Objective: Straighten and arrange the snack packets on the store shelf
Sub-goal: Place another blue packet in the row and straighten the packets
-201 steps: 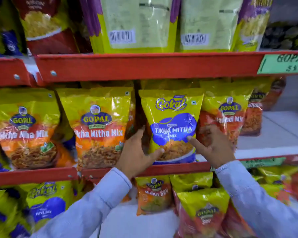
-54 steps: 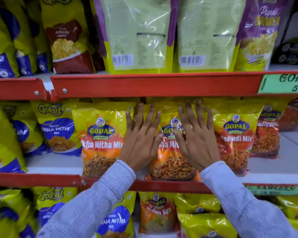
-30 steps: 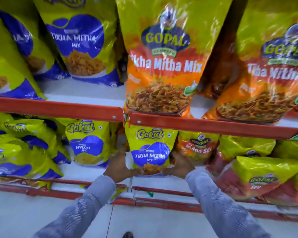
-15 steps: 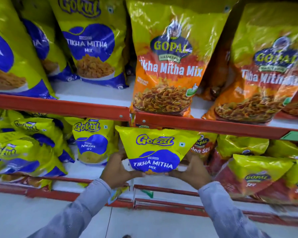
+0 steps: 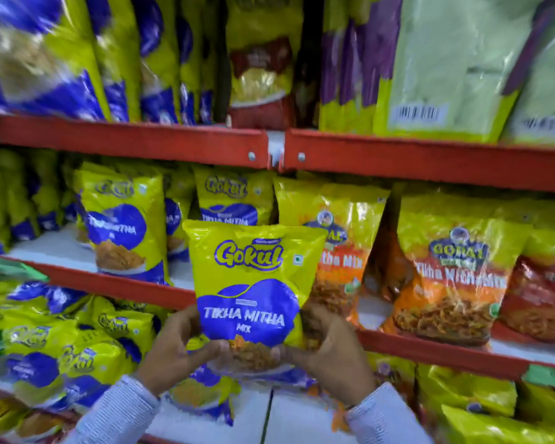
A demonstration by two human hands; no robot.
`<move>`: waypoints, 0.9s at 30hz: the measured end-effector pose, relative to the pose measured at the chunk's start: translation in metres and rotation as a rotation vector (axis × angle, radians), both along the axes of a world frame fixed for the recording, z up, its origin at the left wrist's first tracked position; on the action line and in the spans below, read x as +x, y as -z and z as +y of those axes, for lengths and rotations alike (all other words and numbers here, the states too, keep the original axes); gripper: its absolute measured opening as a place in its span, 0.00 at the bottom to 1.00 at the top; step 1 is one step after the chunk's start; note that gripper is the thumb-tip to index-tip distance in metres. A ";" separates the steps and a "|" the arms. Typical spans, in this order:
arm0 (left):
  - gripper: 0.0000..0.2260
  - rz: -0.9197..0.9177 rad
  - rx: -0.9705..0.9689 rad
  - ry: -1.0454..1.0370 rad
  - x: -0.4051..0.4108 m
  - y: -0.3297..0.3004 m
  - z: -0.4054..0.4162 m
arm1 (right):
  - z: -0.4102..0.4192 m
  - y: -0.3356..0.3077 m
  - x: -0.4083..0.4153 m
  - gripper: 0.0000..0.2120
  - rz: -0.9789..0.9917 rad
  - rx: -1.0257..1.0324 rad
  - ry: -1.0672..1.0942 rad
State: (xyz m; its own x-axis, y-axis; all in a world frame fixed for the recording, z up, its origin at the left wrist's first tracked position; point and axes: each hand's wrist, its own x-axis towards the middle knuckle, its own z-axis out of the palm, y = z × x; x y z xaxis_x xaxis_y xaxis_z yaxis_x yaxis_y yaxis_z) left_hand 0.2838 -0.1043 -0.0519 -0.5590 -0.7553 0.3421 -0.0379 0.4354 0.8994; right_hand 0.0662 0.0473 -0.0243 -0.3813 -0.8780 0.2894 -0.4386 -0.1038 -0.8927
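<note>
I hold a yellow and blue Gokul Tikha Mitha Mix packet (image 5: 253,283) upright in the air, in front of the middle shelf's red front rail (image 5: 116,285). My left hand (image 5: 173,350) grips its lower left corner. My right hand (image 5: 330,350) grips its lower right corner. Behind it on the middle shelf stand other Gokul packets (image 5: 122,225) to the left and orange Gopal Tikha Mitha Mix packets (image 5: 337,245) (image 5: 452,270) to the right.
The top shelf's red rail (image 5: 398,158) carries blue-yellow packets, a red packet (image 5: 260,72) and pale green packets (image 5: 446,65) turned back to front. The lower shelf holds leaning Gokul packets (image 5: 61,350) at left and yellow packets (image 5: 462,392) at right.
Both hands have lifted the Gokul packet from the bottom shelf up to the middle shelf's height. My view has swung upward, so the top shelf shows again.
</note>
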 end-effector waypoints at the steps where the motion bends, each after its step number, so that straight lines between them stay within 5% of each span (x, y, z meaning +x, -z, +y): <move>1: 0.32 0.013 -0.014 -0.011 0.007 -0.008 -0.009 | -0.014 -0.004 0.008 0.29 0.003 -0.014 -0.003; 6: 0.17 0.037 -0.104 -0.035 0.019 -0.050 -0.062 | -0.087 -0.029 0.035 0.29 0.029 -0.082 0.014; 11: 0.23 0.085 -0.124 -0.012 0.008 -0.064 -0.122 | -0.145 -0.038 0.032 0.37 0.045 -0.039 0.103; 15: 0.21 0.035 -0.087 0.065 -0.015 -0.058 -0.148 | -0.159 -0.038 0.031 0.29 0.101 0.018 0.193; 21: 0.37 0.161 0.062 0.066 -0.019 -0.044 -0.159 | -0.148 -0.022 0.044 0.32 0.183 0.000 0.308; 23: 0.36 0.211 -0.135 -0.075 -0.021 -0.059 -0.157 | -0.146 -0.036 0.053 0.34 0.312 -0.105 0.440; 27: 0.20 0.118 -0.756 -0.398 -0.041 -0.106 -0.156 | -0.161 -0.090 0.055 0.20 0.796 -0.397 0.589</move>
